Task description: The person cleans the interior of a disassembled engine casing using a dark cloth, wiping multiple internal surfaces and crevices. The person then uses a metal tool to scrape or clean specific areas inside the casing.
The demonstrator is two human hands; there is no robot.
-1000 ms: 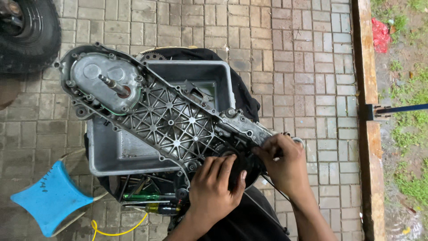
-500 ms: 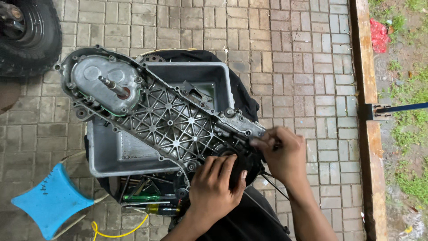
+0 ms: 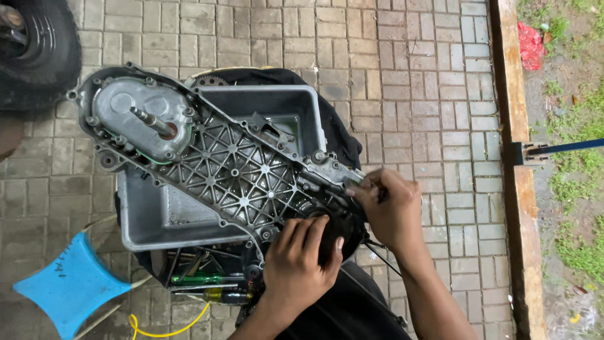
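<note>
1. I look straight down at an outdoor floor of grey paving bricks (image 3: 390,69), damp-looking and darkened in patches.
2. Along the right runs a wooden border plank (image 3: 513,94); beyond it lie bare soil and grass (image 3: 579,252), with a scrap of red material (image 3: 531,44) near the top.
3. A black tyre (image 3: 38,50) fills the top left corner.
4. In the middle sits a grey rectangular metal tray (image 3: 157,220) on a dark cloth (image 3: 340,135).
5. Lying slantwise across the tray is a long grey engine casing (image 3: 233,170), ribbed in a star pattern, with a short shaft standing up at its upper-left end.
6. My left hand (image 3: 302,258) curls over the black round part at the casing's lower-right end, fingers bent and pressing on it.
7. My right hand (image 3: 393,208) is just beside it, fingers pinched closed at the casing's edge; I cannot tell what they grip.
8. The two hands are close together, nearly touching.
9. Below the tray lie screwdrivers (image 3: 207,286), one with a green handle, one yellow.
10. A yellow cable (image 3: 163,327) loops on the bricks at the bottom.
11. A blue plastic stool (image 3: 69,286) stands at the lower left.
</note>
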